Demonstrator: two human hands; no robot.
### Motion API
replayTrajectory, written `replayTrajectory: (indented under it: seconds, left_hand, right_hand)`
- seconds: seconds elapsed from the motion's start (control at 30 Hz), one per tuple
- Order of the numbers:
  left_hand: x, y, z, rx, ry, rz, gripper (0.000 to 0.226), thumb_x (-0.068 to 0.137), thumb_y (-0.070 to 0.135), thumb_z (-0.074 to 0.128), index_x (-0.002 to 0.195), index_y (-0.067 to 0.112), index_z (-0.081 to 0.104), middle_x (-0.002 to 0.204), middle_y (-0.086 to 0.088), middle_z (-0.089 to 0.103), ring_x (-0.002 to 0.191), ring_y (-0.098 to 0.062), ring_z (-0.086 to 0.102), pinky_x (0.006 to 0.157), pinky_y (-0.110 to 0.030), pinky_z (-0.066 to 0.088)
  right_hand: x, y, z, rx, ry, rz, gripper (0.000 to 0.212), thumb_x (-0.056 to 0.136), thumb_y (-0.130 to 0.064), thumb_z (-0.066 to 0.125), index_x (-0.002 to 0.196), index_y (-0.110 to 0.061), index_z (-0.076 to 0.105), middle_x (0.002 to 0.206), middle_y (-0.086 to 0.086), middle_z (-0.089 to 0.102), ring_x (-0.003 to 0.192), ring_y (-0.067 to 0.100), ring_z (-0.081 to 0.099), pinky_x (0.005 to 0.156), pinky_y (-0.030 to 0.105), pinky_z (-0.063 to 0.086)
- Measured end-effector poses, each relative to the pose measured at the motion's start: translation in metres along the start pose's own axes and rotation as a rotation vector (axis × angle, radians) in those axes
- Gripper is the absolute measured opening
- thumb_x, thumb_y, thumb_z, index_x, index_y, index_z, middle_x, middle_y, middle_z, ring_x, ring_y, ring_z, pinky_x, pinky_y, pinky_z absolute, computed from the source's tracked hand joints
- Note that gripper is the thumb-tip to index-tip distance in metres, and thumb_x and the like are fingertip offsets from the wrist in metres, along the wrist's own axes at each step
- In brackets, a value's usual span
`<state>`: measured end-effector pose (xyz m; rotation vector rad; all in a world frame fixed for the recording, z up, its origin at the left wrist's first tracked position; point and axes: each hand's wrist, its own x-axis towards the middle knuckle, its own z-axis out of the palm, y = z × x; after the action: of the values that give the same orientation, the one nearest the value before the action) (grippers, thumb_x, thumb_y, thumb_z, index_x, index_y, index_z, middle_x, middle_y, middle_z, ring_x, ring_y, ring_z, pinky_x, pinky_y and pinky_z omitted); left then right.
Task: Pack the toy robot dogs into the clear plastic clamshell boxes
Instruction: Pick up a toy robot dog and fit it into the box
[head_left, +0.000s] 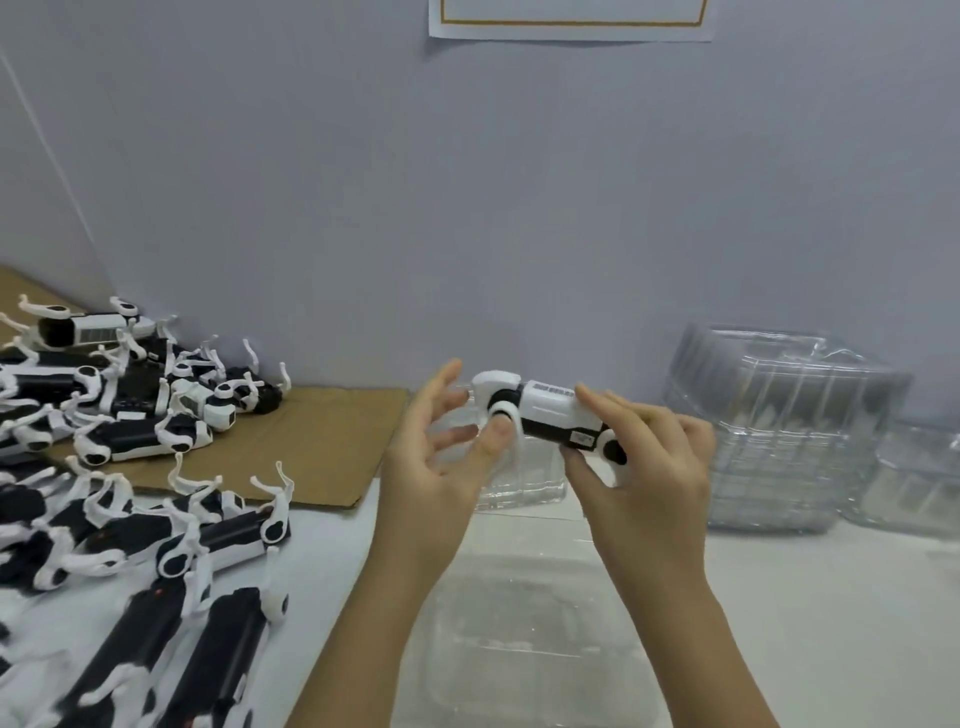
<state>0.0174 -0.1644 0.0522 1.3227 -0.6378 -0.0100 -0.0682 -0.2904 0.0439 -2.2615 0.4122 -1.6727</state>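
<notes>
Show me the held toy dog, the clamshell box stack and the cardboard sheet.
held toy dog (550, 409), head view, white upper body.
clamshell box stack (789, 415), head view, front wall.
cardboard sheet (322, 441), head view, bare middle.

One view: wide-angle camera on my head, facing forward, tilted down. My left hand (436, 473) and right hand (652, 473) close, dead centre, holding toy robot dog (545, 415). Wall (363, 182) fills 12 o'clock, table (831, 597) toward 6.

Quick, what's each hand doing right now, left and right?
Left hand: pinches the front end of the white-and-black plastic toy robot dog, its other fingers spread.
Right hand: grips the same toy's rear end.
</notes>
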Motion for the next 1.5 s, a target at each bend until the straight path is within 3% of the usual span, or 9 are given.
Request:
replayTrajectory:
  seconds: [0.1, 0.17, 0.3, 0.43, 0.63, 0.77, 0.87, 1.1, 1.5]
  left_hand:
    - [0.005, -0.008, -0.003, -0.302, -0.122, -0.282, 0.058, 0.069, 0.038, 0.078, 0.124, 0.03, 0.059, 0.116, 0.0, 0.071, 0.099, -0.012, 0.07, 0.072, -0.021, 0.055]
    - [0.005, -0.015, -0.005, -0.44, -0.152, -0.362, 0.055, 0.075, 0.023, 0.07, 0.128, 0.02, 0.056, 0.106, -0.006, 0.074, 0.093, -0.015, 0.071, 0.072, -0.021, 0.055]
    - [0.0, -0.025, 0.0, -0.54, -0.2, -0.434, 0.042, 0.087, 0.004, 0.06, 0.126, 0.019, 0.056, 0.101, -0.009, 0.074, 0.09, -0.017, 0.071, 0.071, -0.02, 0.055]
    - [0.006, -0.022, -0.001, -0.441, -0.082, -0.344, 0.045, 0.074, 0.016, 0.07, 0.119, 0.016, 0.064, 0.103, -0.007, 0.074, 0.093, -0.015, 0.071, 0.073, -0.02, 0.056]
    - [0.007, -0.005, -0.019, -0.146, -0.089, -0.254, 0.051, 0.067, 0.038, 0.082, 0.111, 0.015, 0.07, 0.095, 0.005, 0.076, 0.091, -0.009, 0.071, 0.068, -0.021, 0.057]
    - [-0.002, -0.006, -0.044, 0.425, -0.445, -0.276, 0.094, 0.038, 0.066, 0.083, 0.124, 0.065, 0.045, 0.122, 0.053, 0.039, 0.111, 0.01, 0.05, 0.09, -0.02, 0.044]
    - [-0.012, -0.033, -0.045, 0.682, -0.806, -0.474, 0.133, 0.042, 0.05, 0.092, 0.145, 0.058, 0.008, 0.148, 0.032, 0.016, 0.134, -0.004, 0.03, 0.106, -0.025, 0.033]
    - [-0.015, -0.055, -0.042, 0.626, -0.792, -0.486, 0.127, 0.036, 0.048, 0.092, 0.139, 0.05, 0.019, 0.142, 0.028, 0.029, 0.139, -0.002, 0.027, 0.111, -0.029, 0.033]
    - [-0.014, -0.063, -0.046, 0.569, -0.777, -0.485, 0.137, 0.035, 0.046, 0.094, 0.142, 0.06, 0.009, 0.149, 0.033, 0.015, 0.14, 0.002, 0.016, 0.108, -0.022, 0.025]
  right_hand:
    - [-0.006, -0.023, 0.002, -0.112, 0.121, -0.242, 0.016, 0.09, -0.004, 0.066, 0.092, -0.015, 0.078, 0.099, 0.001, 0.072, 0.094, 0.024, 0.042, 0.076, 0.039, 0.049]
    - [-0.016, -0.041, 0.005, -0.099, 0.1, -0.318, 0.034, 0.099, -0.008, 0.05, 0.077, -0.014, 0.075, 0.096, -0.003, 0.072, 0.093, 0.021, 0.04, 0.08, 0.035, 0.043]
    - [-0.029, -0.053, 0.014, -0.171, 0.064, -0.32, 0.019, 0.068, 0.005, 0.07, 0.064, -0.013, 0.065, 0.084, -0.004, 0.07, 0.085, 0.018, 0.037, 0.081, 0.028, 0.03]
    - [-0.018, -0.027, 0.006, -0.118, -0.049, -0.134, 0.044, 0.064, 0.003, 0.083, 0.102, -0.017, 0.075, 0.111, 0.007, 0.064, 0.095, 0.021, 0.037, 0.078, 0.039, 0.05]
    - [0.003, 0.03, -0.028, 0.22, -0.342, 0.261, 0.044, 0.072, -0.017, 0.085, 0.112, -0.03, 0.071, 0.087, -0.022, 0.061, 0.088, 0.004, 0.057, 0.081, 0.013, 0.043]
    - [0.002, 0.057, -0.043, 0.291, -0.564, 0.424, 0.044, 0.078, -0.022, 0.079, 0.113, -0.046, 0.067, 0.1, -0.026, 0.066, 0.095, 0.002, 0.062, 0.088, 0.04, 0.054]
    - [-0.001, 0.054, -0.045, 0.264, -0.729, 0.399, 0.049, 0.08, -0.028, 0.077, 0.11, -0.062, 0.059, 0.098, -0.029, 0.063, 0.085, 0.005, 0.062, 0.081, 0.04, 0.055]
    - [-0.012, 0.04, -0.026, 0.021, -0.994, 0.217, 0.036, 0.082, -0.039, 0.072, 0.111, -0.058, 0.06, 0.102, -0.036, 0.055, 0.093, -0.007, 0.052, 0.079, 0.016, 0.039]
    - [-0.015, 0.049, -0.02, -0.049, -1.095, 0.312, 0.034, 0.079, -0.032, 0.075, 0.106, -0.05, 0.066, 0.1, -0.022, 0.054, 0.092, 0.003, 0.052, 0.095, 0.032, 0.041]
